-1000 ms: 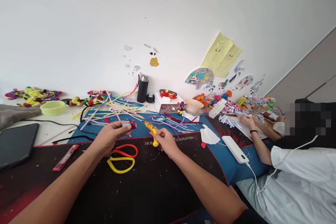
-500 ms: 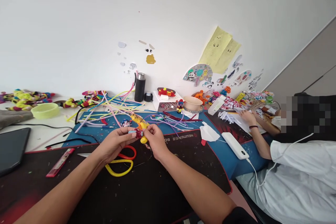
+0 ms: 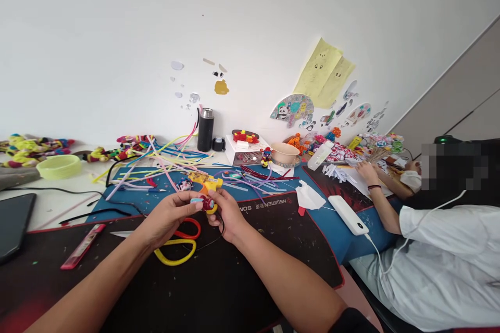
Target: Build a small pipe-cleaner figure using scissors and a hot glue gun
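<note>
My left hand (image 3: 167,218) pinches a small dark-red and light-blue fuzzy piece (image 3: 208,204) between thumb and fingers, above the black desk mat (image 3: 242,270). Closed round the handle of a yellow glue gun (image 3: 213,183) is my right hand (image 3: 228,213). The gun's stained nozzle end points left and away, and a dark cord hangs below the hand. The fuzzy piece sits right against the gun's handle; whether they touch I cannot tell. Under my left wrist lie scissors (image 3: 175,261) with one red and one yellow handle loop. A small fuzzy figure head (image 3: 185,183) rests just beyond my left hand.
Coloured pipe cleaners (image 3: 164,161) spread across the blue mat (image 3: 281,187). A black thermos (image 3: 205,132), a white box (image 3: 236,155) and a beige bowl (image 3: 284,155) stand by the wall. A power bank (image 3: 347,215) lies right, near a co-worker's arm (image 3: 383,205).
The glue gun has tilted from pointing steeply away to lying more level, nozzle leftward. The fuzzy piece has turned slightly in my left hand. The view has shifted a little.
</note>
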### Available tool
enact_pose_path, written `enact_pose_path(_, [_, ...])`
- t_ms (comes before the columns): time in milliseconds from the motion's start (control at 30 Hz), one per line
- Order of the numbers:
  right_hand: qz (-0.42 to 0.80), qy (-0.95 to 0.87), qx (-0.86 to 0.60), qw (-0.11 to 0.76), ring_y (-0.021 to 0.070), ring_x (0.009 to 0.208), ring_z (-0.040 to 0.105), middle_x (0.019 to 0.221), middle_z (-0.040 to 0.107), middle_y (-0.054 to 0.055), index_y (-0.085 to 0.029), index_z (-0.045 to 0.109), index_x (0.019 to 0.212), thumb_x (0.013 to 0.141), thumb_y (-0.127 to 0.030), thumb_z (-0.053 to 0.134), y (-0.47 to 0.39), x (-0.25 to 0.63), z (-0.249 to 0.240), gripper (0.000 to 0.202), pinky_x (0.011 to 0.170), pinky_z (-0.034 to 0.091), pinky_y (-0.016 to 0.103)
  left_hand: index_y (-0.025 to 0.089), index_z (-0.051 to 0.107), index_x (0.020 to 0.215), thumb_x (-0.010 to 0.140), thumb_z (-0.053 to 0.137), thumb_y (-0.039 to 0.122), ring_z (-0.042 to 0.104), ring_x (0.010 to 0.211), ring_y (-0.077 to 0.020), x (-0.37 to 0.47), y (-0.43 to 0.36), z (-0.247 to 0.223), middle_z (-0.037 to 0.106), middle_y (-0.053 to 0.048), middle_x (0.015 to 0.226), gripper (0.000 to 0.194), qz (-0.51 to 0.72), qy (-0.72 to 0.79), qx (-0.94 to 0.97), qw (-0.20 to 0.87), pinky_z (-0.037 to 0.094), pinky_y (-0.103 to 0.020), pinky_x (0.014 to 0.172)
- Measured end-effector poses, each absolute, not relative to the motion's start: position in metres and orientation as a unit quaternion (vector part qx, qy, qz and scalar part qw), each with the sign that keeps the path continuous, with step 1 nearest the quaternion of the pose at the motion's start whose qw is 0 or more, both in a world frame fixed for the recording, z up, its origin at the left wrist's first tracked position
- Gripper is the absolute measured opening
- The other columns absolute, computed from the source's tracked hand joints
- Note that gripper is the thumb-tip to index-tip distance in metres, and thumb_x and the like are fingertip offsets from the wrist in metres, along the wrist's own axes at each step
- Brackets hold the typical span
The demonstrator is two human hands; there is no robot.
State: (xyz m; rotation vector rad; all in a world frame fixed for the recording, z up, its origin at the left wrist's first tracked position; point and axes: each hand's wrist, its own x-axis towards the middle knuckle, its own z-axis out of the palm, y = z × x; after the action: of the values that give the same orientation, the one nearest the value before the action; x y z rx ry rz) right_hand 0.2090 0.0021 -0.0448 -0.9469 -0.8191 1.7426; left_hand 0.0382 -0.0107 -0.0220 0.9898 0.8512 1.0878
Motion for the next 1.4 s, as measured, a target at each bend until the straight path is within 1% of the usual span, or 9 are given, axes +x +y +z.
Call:
enact_pose_path(167, [0.744,-0.322,-0.372,0.452,0.0076,0.043,0.047,0.062,0.061,-0.006,-0.023,0.052,0.094,0.071,-0.056,0.093,0.006,0.214,-0.046,0.057,0.039,0.021,0.018,0.024,0.087,0.083,0.062,0.102,0.046,0.082,0.087,-0.0325,0.038,-0.012,-0.019,0.088,-0.01,0.09,0.034,0.456,0.379,0.487,0.642,0.063,-0.044,0.09])
enact_pose_path(300, [0.762,-0.31,-0.36,0.44,0.0076,0.044,0.048,0.064,0.062,-0.004,-0.02,0.057,0.093,0.078,-0.053,0.09,0.008,0.218,-0.046,0.049,0.04,0.021,0.018,0.024,0.088,0.085,0.065,0.1,0.047,0.082,0.089,-0.0324,0.037,-0.013,-0.02,0.088,-0.011,0.092,0.033,0.448,0.385,0.499,0.634,0.063,-0.042,0.09])
enact_pose_path(467, [0.782,-0.292,-0.345,0.429,0.0068,0.047,0.047,0.07,0.063,-0.002,-0.018,0.064,0.095,0.084,-0.05,0.087,0.008,0.221,-0.044,0.041,0.041,0.022,0.018,0.025,0.088,0.085,0.063,0.1,0.05,0.082,0.09,-0.0346,0.036,-0.013,-0.017,0.088,-0.011,0.09,0.035,0.446,0.393,0.504,0.627,0.064,-0.045,0.091])
enact_pose_path(633, [0.794,-0.272,-0.343,0.421,0.0057,0.047,0.044,0.07,0.062,-0.002,-0.016,0.067,0.095,0.087,-0.048,0.085,0.008,0.221,-0.043,0.038,0.04,0.024,0.018,0.026,0.088,0.086,0.067,0.099,0.049,0.082,0.092,-0.0327,0.033,-0.012,-0.02,0.088,-0.01,0.093,0.032,0.442,0.385,0.513,0.627,0.063,-0.043,0.092])
enact_pose_path(833, [0.794,-0.268,-0.342,0.425,0.0066,0.048,0.048,0.071,0.064,-0.002,-0.017,0.066,0.096,0.085,-0.044,0.085,0.008,0.221,-0.046,0.035,0.04,0.026,0.018,0.027,0.09,0.092,0.07,0.098,0.048,0.081,0.094,-0.0328,0.03,-0.013,-0.022,0.088,-0.01,0.098,0.031,0.419,0.39,0.546,0.612,0.063,-0.042,0.09])
enact_pose_path(1033, [0.787,-0.289,-0.335,0.43,0.007,0.045,0.048,0.065,0.06,-0.005,-0.02,0.058,0.091,0.084,-0.046,0.088,0.011,0.219,-0.047,0.041,0.04,0.025,0.017,0.027,0.09,0.088,0.065,0.099,0.051,0.08,0.092,-0.0343,0.029,-0.014,-0.016,0.088,-0.011,0.095,0.034,0.427,0.407,0.543,0.597,0.064,-0.044,0.088])
enact_pose_path(1167, [0.78,-0.302,-0.333,0.436,0.0065,0.045,0.049,0.067,0.061,-0.007,-0.021,0.058,0.098,0.078,-0.048,0.093,0.011,0.219,-0.047,0.049,0.039,0.027,0.017,0.027,0.09,0.088,0.063,0.1,0.054,0.08,0.092,-0.0338,0.028,-0.014,-0.016,0.088,-0.011,0.095,0.038,0.429,0.412,0.542,0.594,0.064,-0.042,0.087])
enact_pose_path(1300, [0.771,-0.31,-0.339,0.441,0.0071,0.046,0.051,0.07,0.064,-0.008,-0.022,0.057,0.103,0.071,-0.054,0.098,0.01,0.22,-0.048,0.061,0.038,0.028,0.017,0.026,0.089,0.092,0.067,0.098,0.057,0.079,0.094,-0.0321,0.026,-0.013,-0.016,0.088,-0.01,0.101,0.041,0.41,0.411,0.556,0.594,0.062,-0.041,0.088])
enact_pose_path(1400, [0.763,-0.314,-0.344,0.447,0.0078,0.046,0.053,0.07,0.064,-0.008,-0.023,0.055,0.105,0.07,-0.055,0.098,0.01,0.22,-0.049,0.064,0.038,0.028,0.017,0.025,0.089,0.095,0.068,0.096,0.06,0.079,0.095,-0.0327,0.024,-0.013,-0.017,0.088,-0.011,0.103,0.044,0.404,0.413,0.564,0.59,0.062,-0.043,0.088])
